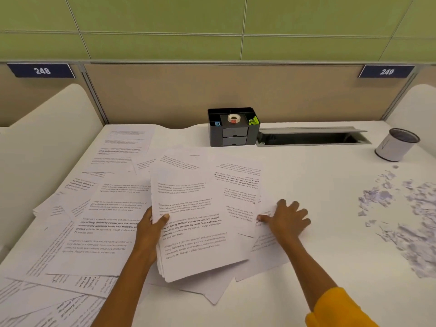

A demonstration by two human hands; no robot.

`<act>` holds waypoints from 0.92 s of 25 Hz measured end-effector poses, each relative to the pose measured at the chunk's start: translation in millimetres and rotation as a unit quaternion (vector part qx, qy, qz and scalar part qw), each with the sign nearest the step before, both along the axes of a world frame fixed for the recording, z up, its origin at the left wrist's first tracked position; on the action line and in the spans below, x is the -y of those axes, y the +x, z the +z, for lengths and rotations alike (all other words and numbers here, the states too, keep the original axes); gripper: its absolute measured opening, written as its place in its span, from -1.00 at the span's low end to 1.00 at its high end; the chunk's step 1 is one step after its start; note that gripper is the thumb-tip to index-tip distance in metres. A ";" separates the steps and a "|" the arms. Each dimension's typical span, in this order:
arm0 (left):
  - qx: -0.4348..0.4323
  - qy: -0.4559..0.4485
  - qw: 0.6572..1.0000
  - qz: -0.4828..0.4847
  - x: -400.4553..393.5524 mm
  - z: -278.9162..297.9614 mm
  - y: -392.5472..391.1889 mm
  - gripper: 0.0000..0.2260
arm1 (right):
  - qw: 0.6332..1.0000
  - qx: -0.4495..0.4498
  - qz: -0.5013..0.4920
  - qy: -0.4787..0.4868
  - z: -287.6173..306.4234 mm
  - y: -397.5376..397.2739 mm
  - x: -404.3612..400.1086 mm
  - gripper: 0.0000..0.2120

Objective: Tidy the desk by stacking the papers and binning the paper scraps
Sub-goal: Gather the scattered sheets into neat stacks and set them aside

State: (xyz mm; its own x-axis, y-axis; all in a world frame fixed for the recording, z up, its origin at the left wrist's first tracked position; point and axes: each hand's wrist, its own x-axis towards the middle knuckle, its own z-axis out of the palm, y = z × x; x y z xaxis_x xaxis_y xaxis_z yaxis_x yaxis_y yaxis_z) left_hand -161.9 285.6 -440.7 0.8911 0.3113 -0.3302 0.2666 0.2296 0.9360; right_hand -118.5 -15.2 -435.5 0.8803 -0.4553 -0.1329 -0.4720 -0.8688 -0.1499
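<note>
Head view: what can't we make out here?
- Bin contents: dark inside, seen at an angle.
- Scraps: pile cut off by the right edge.
- Loose papers: cut off at the left and bottom edges; count unclear from overlap.
- Left hand fingers: behind the stack.
- Right hand: pinch or press on a sheet, unclear.
</note>
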 end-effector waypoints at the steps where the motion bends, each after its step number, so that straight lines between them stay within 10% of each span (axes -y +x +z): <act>1: 0.000 -0.006 1.000 0.004 0.1 -0.3 1.3 -0.61 | 1.000 -0.023 -0.018 0.010 2.7 0.1 6.2 -0.30; 6: 0.002 -0.017 1.000 -0.011 10.9 4.6 6.1 -0.60 | 0.980 -0.029 -0.069 0.186 8.6 11.0 17.9 -0.25; 23: 0.004 -0.038 0.999 -0.024 30.9 8.6 6.2 -0.63 | 0.970 -0.027 -0.089 0.224 12.0 18.0 26.6 -0.31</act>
